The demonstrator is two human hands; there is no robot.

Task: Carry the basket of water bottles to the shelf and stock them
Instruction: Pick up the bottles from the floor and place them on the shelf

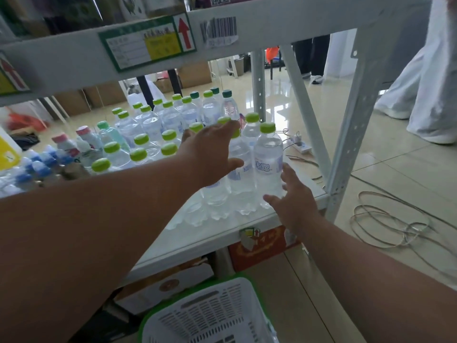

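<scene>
Many clear water bottles with green caps stand on the white shelf [217,233]. My left hand [210,154] reaches over the front row, fingers spread, resting against the bottles behind the front right one. My right hand [291,201] is open beside the front right bottle [268,164], fingertips touching its lower side. The white basket with a green rim [210,315] sits on the floor below, and no bottle shows inside it.
An upper shelf beam with labels [148,43] hangs just above my arms. A shelf post [351,134] stands at right. Cables [385,219] and a power strip [300,144] lie on the tiled floor. A person in white trousers [425,90] stands at right. Cardboard boxes [259,246] sit under the shelf.
</scene>
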